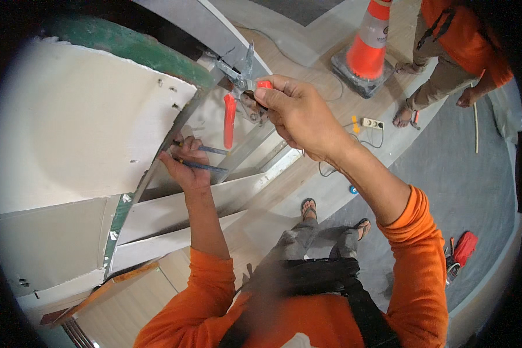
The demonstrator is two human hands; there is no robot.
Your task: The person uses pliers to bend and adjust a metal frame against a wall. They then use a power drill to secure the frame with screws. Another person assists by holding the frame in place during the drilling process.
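My right hand [298, 116] is closed on red-handled metal snips [229, 116] at the top centre; one red handle is in my fingers, the other hangs apart from it. The grey jaws [246, 72] are by a metal piece at the edge of an opening. Lower left, my left hand [185, 168] grips two slim dark blue-grey bars [206, 167], one above the other, whose kind I cannot make out. Its fingertips are at the edge of a white panel [93, 122] with a green strip [127, 40] along its top.
A traffic cone [366, 55] stands upper right near another person [458, 35] in orange. A power strip [372, 124], cables, a blue round object [352, 189] and red items [464, 249] lie on the floor [435, 162]. Long white boards [174, 203] and a wooden surface [139, 307] are below the panel.
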